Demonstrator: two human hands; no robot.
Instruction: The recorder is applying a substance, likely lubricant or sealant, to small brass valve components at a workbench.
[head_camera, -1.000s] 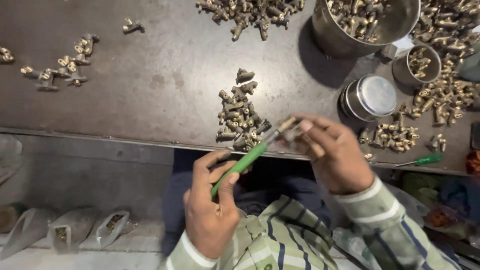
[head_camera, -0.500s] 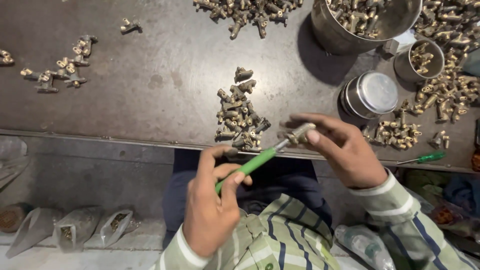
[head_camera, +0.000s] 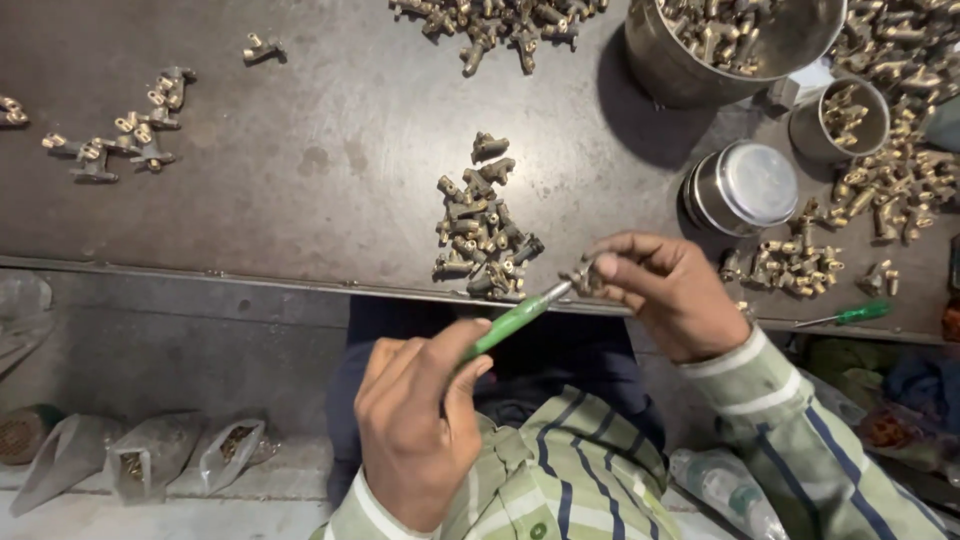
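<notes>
**Screwdriver at a brass fitting, most of the batch still loose**

Since the earlier frames both hands have dropped a little toward the near edge of the worktop (head_camera: 300, 170), and the screwdriver now lies at a flatter slant. The left hand (head_camera: 415, 430), at 6 o'clock, is curled shut around the green-handled screwdriver (head_camera: 512, 322), whose shaft runs up toward 1 o'clock. The right hand (head_camera: 665, 295) pinches a small brass fitting (head_camera: 582, 278) between thumb and fingertips, held in the air just over the worktop's edge, with the screwdriver tip meeting it.

As for progress, I judge one piece to be under the tool. A small heap of brass fittings (head_camera: 483, 232) lies at 12 o'clock from the hands, just beyond them; whether these are finished or waiting I cannot tell. Far more lie loose: a scatter (head_camera: 120, 140) at 10 o'clock, a pile (head_camera: 500, 18) along the far edge, another spread (head_camera: 890, 180) at 2 o'clock, and a large steel pot (head_camera: 720, 50) part filled with them. A lidded steel tin (head_camera: 742, 188) and a small open steel cup (head_camera: 838, 120) stand near the right hand. A second green-handled screwdriver (head_camera: 845, 315) lies at 3 o'clock, untouched. Judging by the quantity, much seems left to do.
</notes>
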